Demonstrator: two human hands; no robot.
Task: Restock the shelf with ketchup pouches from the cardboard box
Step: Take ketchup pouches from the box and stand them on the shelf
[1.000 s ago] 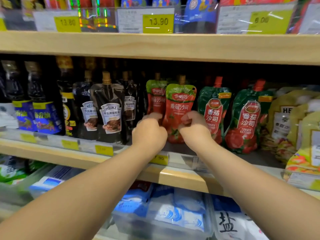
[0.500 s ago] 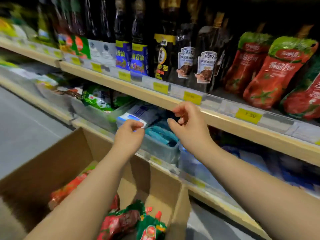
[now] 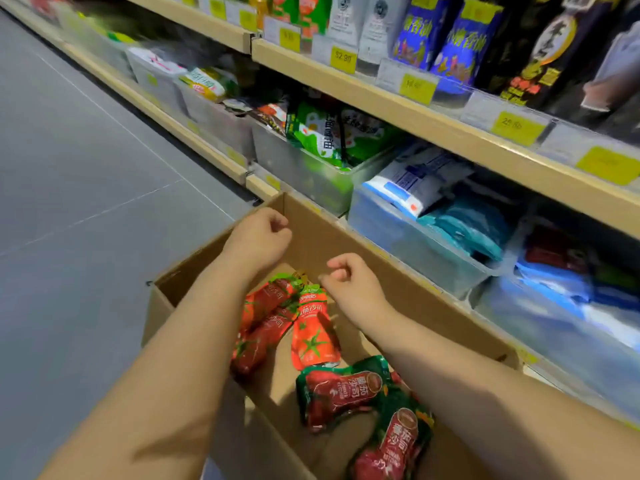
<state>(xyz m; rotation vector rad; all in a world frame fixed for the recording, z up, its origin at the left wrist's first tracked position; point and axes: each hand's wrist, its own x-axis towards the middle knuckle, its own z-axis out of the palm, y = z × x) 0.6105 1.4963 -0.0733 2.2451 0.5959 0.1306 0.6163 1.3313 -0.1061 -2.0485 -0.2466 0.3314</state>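
An open cardboard box (image 3: 408,289) stands on the floor against the bottom shelf. Inside it lie several ketchup pouches: red ones (image 3: 313,336) with green tops toward the far end and green-and-red ones (image 3: 341,393) nearer me. My left hand (image 3: 258,237) hovers over the box's far end, fingers loosely curled, holding nothing. My right hand (image 3: 351,284) hangs just above the red pouches, fingers also loosely curled and empty. The ketchup row on the shelf is out of view.
The wooden shelf edge (image 3: 433,123) with yellow price tags runs diagonally above the box. Clear plastic bins (image 3: 415,244) of packets fill the bottom shelf right beside the box. Dark sauce bottles stand on the shelf above. Grey floor (image 3: 86,185) lies to the left.
Both hands left the red pouch standing on the shelf and came down empty to the box. My view swung from the ketchup shelf down to the box on the floor.
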